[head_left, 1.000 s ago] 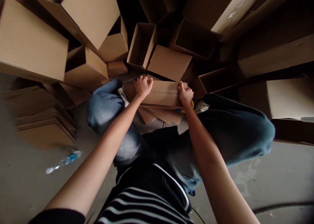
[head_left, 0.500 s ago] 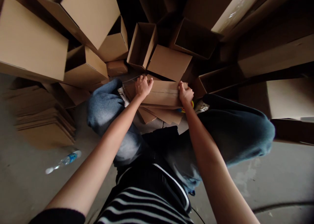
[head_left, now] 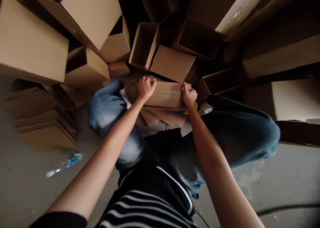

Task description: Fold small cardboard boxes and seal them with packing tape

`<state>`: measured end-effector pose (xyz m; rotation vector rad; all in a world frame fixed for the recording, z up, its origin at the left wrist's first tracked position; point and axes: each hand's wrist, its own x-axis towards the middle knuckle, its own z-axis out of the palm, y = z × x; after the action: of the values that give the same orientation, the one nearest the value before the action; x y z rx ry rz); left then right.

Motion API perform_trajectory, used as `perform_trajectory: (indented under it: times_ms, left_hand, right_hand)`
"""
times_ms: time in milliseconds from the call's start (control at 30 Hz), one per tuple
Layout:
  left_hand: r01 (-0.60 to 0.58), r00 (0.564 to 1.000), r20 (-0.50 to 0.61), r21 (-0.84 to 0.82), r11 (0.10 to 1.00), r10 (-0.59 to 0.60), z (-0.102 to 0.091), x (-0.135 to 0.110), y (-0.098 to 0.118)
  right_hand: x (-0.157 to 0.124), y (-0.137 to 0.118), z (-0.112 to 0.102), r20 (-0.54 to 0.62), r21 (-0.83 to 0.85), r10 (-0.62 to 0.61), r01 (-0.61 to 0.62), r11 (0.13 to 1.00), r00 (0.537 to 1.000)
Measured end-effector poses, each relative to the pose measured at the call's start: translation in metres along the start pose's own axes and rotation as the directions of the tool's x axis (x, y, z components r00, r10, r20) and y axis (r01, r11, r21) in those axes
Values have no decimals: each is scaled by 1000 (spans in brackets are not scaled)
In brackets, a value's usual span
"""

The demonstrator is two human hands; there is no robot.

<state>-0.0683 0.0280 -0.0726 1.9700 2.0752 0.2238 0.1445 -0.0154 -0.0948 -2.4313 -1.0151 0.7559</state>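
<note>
Between my knees is a cardboard box (head_left: pixel 165 99), its long top face turned up and a seam running along it. My left hand (head_left: pixel 146 87) grips its left part, fingers curled over the far side. At the right end my right hand (head_left: pixel 189 94) is closed on the box edge, thumb on top. Under the near side, loose cardboard flaps (head_left: pixel 163 117) stick out toward me. Something round and yellow (head_left: pixel 196 106), perhaps a tape roll, shows partly behind my right wrist. Just beyond the box stands an upright cardboard panel (head_left: pixel 172 63).
Open cardboard boxes (head_left: pixel 143 46) crowd the far side, with larger boxes (head_left: pixel 32 38) at the left and more boxes (head_left: pixel 296 99) at the right. A stack of flattened cardboard (head_left: pixel 47 131) and a plastic bottle (head_left: pixel 66 164) lie on the floor at left. A dark cable (head_left: pixel 287 208) runs along the right.
</note>
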Motion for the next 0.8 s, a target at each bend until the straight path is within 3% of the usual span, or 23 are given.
perform_trajectory:
  times_ms: [333,567,800]
  left_hand:
    - [-2,1000,-16,22,1000,2,4,0,0]
    - [-16,996,-88,41,999,20,8,-3,2]
    - [-76,996,-35,22,997,77,8,-2,0]
  right_hand:
    - [2,1,2,-8,11,6,-6,1000,1000]
    - [2,2,3,-11,3,4,-4,1000,1000]
    - [2,3,4,-13,-13,-8,7,1000,1000]
